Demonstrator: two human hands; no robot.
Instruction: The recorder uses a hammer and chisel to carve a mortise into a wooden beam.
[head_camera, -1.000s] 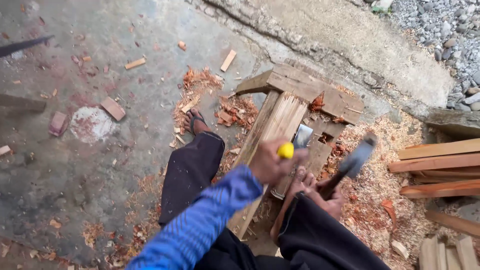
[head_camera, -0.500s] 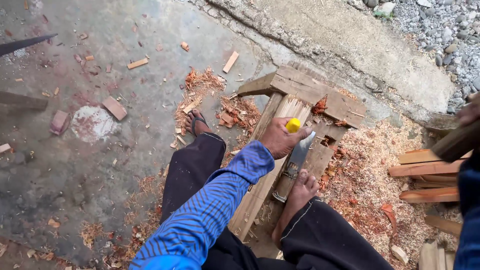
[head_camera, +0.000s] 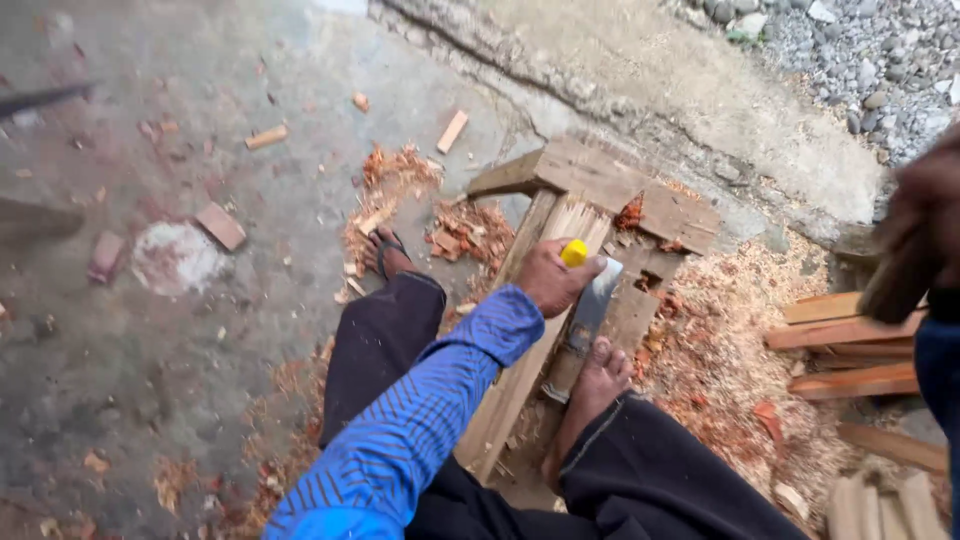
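Observation:
My left hand (head_camera: 545, 280) grips a chisel with a yellow butt (head_camera: 574, 253). Its flat steel blade (head_camera: 590, 305) points down onto a long pale wooden plank (head_camera: 520, 385). The plank lies across a low wooden frame (head_camera: 600, 180) on the ground. My bare right foot (head_camera: 598, 378) presses on the plank just below the blade. My right hand (head_camera: 925, 210) is raised at the right edge, blurred, closed around a dark hammer handle (head_camera: 888, 288). The hammer's head is out of view.
My left foot in a sandal (head_camera: 385, 255) rests left of the plank. Sawdust and chips (head_camera: 730, 340) cover the ground to the right. Stacked wooden slats (head_camera: 850, 345) lie at the right. Small wood offcuts (head_camera: 265, 137) dot the concrete, with gravel (head_camera: 870, 50) at the top right.
My right hand has swung the hammer up and to the right, away from the chisel. My left hand holds the chisel in the same spot on the plank.

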